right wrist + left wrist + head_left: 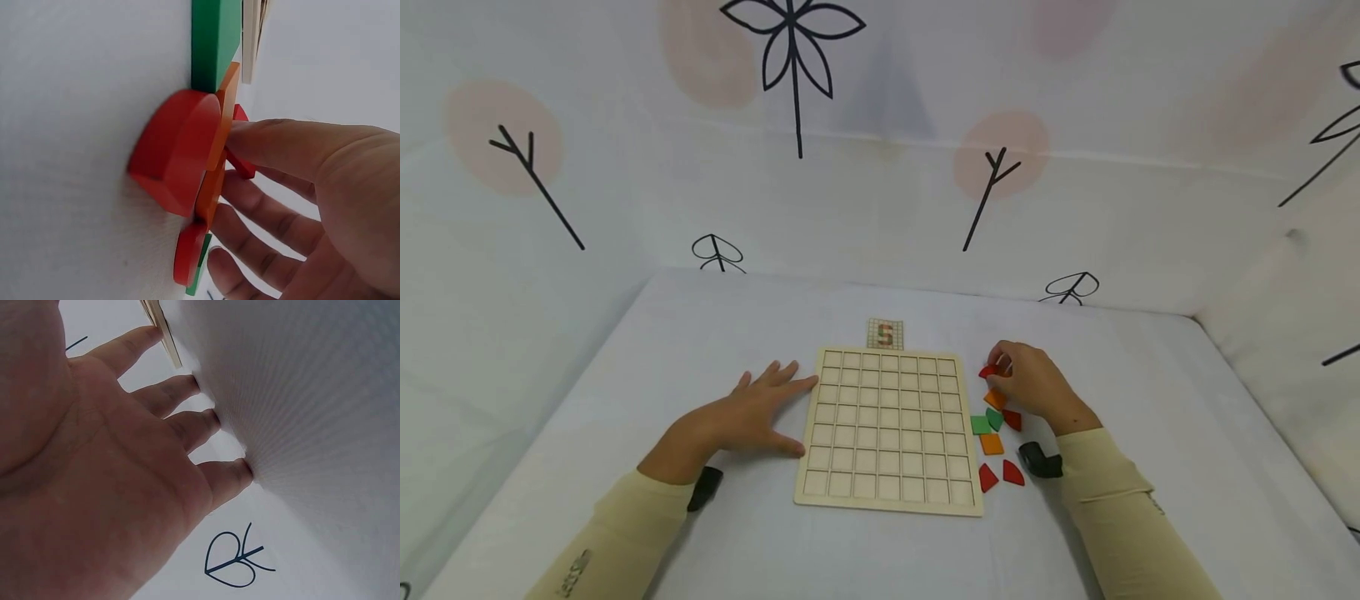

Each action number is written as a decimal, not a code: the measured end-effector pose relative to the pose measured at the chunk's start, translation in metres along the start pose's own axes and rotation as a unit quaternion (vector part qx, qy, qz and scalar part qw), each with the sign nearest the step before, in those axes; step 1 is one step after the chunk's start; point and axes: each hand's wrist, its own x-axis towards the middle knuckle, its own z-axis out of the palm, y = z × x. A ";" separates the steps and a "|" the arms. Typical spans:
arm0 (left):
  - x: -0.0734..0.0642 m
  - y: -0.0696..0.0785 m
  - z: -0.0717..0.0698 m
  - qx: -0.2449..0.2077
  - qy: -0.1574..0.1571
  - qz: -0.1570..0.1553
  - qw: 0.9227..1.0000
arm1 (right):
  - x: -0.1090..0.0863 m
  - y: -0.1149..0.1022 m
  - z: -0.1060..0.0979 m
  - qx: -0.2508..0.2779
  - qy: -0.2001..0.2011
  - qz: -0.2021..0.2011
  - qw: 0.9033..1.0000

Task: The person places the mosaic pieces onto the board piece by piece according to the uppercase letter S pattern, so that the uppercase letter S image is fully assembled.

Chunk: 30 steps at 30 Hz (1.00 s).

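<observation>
A square wooden grid board (887, 429) lies on the white cloth between both hands. At its left edge my left hand (748, 417) is spread out, with thumb and index finger touching the frame and the other fingertips on the cloth. My right hand (1033, 379), beyond the board's right side, pinches a red quarter-circle piece (988, 372) between thumb and fingers. The same red piece (244, 164) appears tilted in the right wrist view, partly hidden by the thumb. Just below that hand lie an orange square (995, 399), a green leaf-shaped piece (994, 419) and another red piece (1012, 419).
A green square (981, 425) and an orange square (992, 444) sit along the board's right edge. Two red pieces (1012, 472) lie nearer. Behind the board is a small pattern card (885, 334) with an S-like figure. Patterned cloth walls (880, 208) surround the table.
</observation>
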 end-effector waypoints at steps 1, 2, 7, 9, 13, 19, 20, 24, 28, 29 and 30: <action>0.000 0.000 0.000 0.000 0.000 0.000 1.000 | 0.000 0.000 0.000 0.002 0.000 0.000 1.000; 0.000 0.000 0.000 0.001 0.000 -0.001 1.000 | 0.000 0.001 0.000 0.002 0.000 -0.002 1.000; 0.001 0.000 0.000 0.004 0.000 -0.002 1.000 | -0.001 0.000 0.000 0.004 0.002 -0.005 1.000; 0.000 0.000 0.000 0.005 -0.001 -0.002 1.000 | -0.001 -0.001 0.001 0.004 -0.001 -0.002 1.000; 0.000 0.003 -0.001 0.006 -0.001 -0.001 1.000 | -0.001 -0.002 0.001 0.003 -0.010 0.003 1.000; -0.001 0.004 -0.002 0.002 -0.003 0.002 1.000 | -0.003 -0.006 -0.001 0.001 -0.004 -0.017 1.000; -0.001 0.004 -0.002 0.004 -0.002 0.004 1.000 | -0.003 -0.008 -0.001 0.001 0.000 -0.020 1.000; -0.001 0.003 -0.001 0.007 -0.003 0.004 1.000 | -0.006 -0.014 -0.002 0.006 0.010 -0.030 0.999; -0.001 0.003 -0.001 0.008 0.000 0.003 1.000 | -0.009 -0.023 -0.002 0.024 0.025 -0.044 0.998; -0.001 0.003 -0.001 0.007 0.001 0.002 1.000 | -0.010 -0.026 -0.002 0.031 0.029 -0.052 0.998; -0.001 0.004 -0.001 0.008 0.002 0.003 1.000 | -0.011 -0.029 -0.002 0.038 0.033 -0.059 0.997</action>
